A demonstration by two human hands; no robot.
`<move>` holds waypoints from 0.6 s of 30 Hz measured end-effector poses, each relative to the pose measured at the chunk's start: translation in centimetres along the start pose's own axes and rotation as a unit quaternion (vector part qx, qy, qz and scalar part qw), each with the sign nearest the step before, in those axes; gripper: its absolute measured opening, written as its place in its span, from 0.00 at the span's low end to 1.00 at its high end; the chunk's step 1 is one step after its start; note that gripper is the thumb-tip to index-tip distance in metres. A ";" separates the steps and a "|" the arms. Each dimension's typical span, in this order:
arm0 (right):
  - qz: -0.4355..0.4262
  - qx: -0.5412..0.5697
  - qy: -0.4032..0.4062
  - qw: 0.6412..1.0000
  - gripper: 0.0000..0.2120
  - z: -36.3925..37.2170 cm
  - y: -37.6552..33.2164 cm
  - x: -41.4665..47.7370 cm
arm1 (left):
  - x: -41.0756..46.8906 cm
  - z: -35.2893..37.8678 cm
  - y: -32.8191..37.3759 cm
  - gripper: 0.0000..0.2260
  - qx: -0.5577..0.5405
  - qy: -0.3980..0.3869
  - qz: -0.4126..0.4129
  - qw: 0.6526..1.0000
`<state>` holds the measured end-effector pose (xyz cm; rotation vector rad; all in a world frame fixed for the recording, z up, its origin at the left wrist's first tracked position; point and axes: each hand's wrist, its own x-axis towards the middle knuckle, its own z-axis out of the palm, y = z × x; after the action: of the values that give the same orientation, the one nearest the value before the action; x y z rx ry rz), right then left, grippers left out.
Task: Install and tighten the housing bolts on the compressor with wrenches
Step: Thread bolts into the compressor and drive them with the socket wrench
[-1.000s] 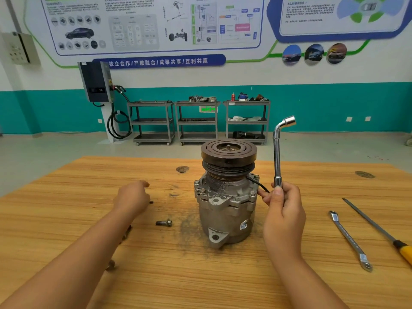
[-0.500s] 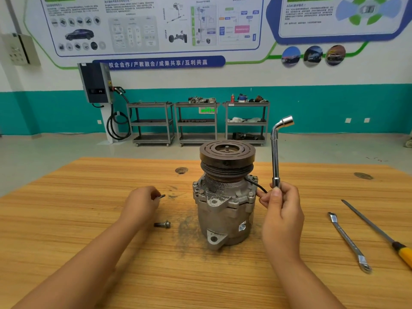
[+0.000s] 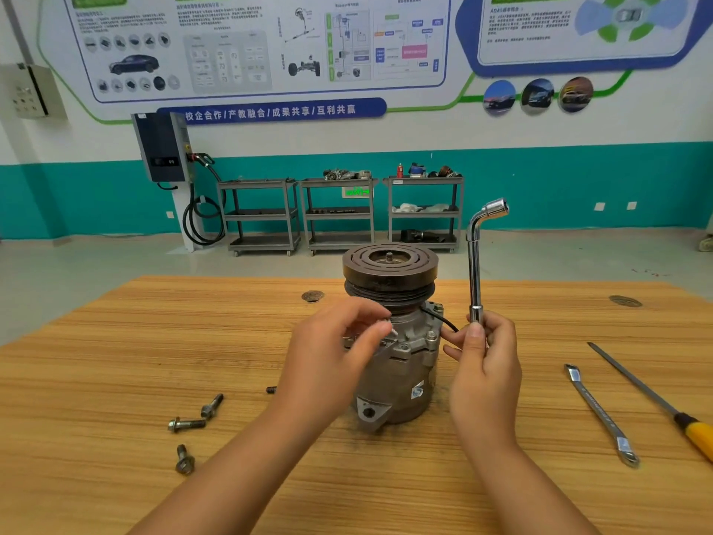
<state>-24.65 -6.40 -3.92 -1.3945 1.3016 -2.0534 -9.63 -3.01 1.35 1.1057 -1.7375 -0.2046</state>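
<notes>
Where left hand point(image 3: 330, 362) blurs over compressor point(image 3: 403, 384) — grasp unclear.

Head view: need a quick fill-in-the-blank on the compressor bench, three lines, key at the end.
1. The right hand holds the L-shaped socket wrench with its socket end pointing ____.
2. The loose bolts lie on the table to the ____ of the compressor.
3. The screwdriver lying beside the flat wrench has a ____ handle.
Missing words: up; left; yellow.
</notes>
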 end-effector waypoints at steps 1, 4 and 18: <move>0.001 0.001 -0.001 1.000 0.10 0.0 0.0 0.0 | 0.1 0.4 0.0 0.07 0.009 -0.001 -0.001 1.000; 0.003 -0.001 -0.003 1.000 0.10 -0.1 0.0 0.0 | 0.4 1.4 -0.1 0.05 0.048 0.005 0.003 0.999; -0.010 -0.042 -0.012 0.999 0.05 0.1 0.4 -0.2 | 1.0 2.3 0.1 0.07 0.100 0.009 0.038 0.994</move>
<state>-24.59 -6.53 -4.35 -1.4692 1.3831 -2.0112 -11.59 -4.53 1.01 1.1779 -1.8102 0.0264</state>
